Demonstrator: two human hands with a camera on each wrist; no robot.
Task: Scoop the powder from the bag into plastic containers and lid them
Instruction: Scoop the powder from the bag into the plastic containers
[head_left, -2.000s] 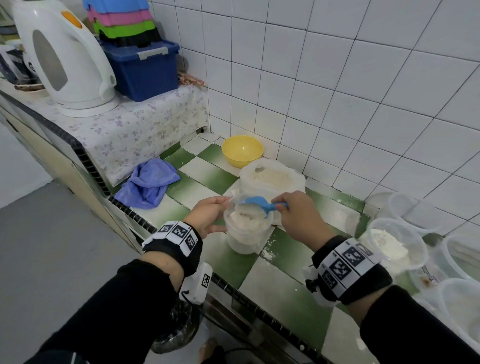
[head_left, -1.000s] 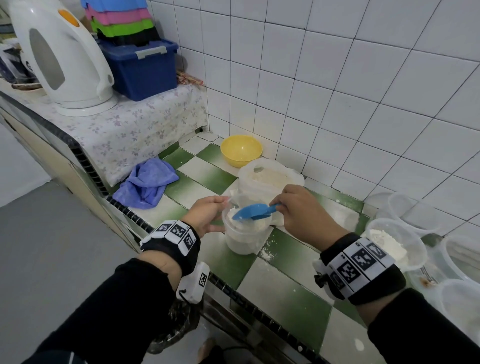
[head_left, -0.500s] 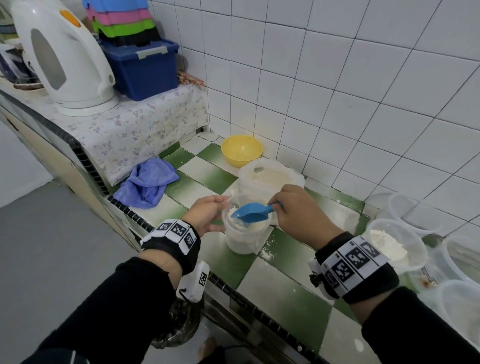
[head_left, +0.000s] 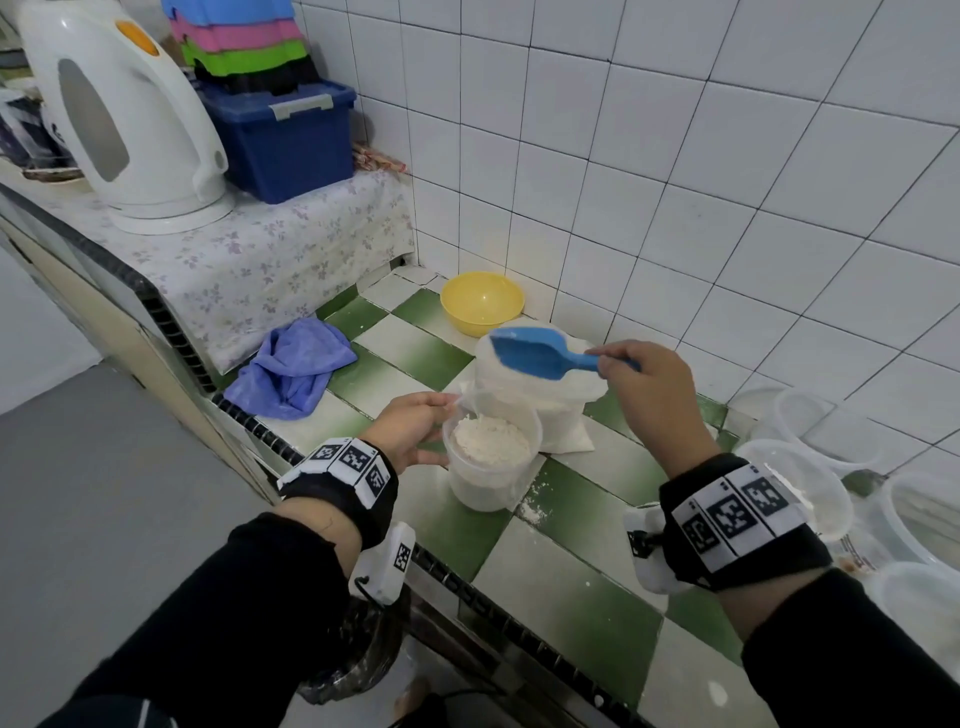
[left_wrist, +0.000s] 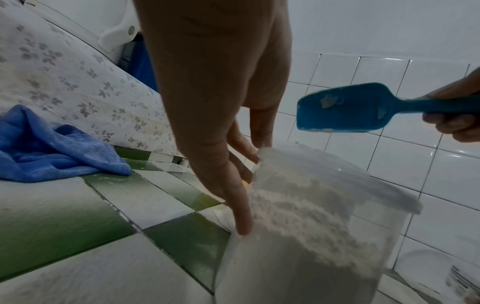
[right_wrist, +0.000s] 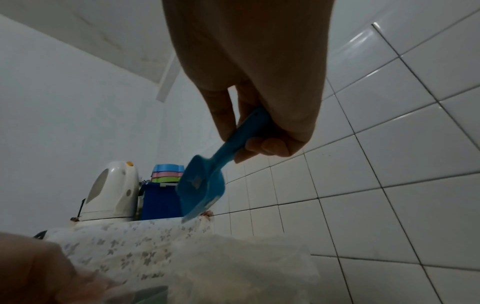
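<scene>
Blue plastic scoop (head_left: 540, 354), nearly bare, hangs above the crinkled powder bag (head_left: 550, 415), right hand (head_left: 644, 395) pinching its handle. Just before the bag, left hand (head_left: 410, 431) fingers lie straight against the round translucent container (head_left: 491, 473), lumpy powder inside.

Green-and-white tiled counter (head_left: 566, 587) — powder bag (head_left: 558, 415), filled container (head_left: 491, 467), yellow bowl (head_left: 480, 304), blue cloth (head_left: 293, 369)

A white kettle (head_left: 124, 119) stood far left on a flowered cloth (head_left: 270, 260), beside a blue storage box (head_left: 285, 140). A blue rag (head_left: 296, 366) lay crumpled on the bench (head_left: 571, 587); a yellow bowl (head_left: 482, 302) sat against the wall.
</scene>
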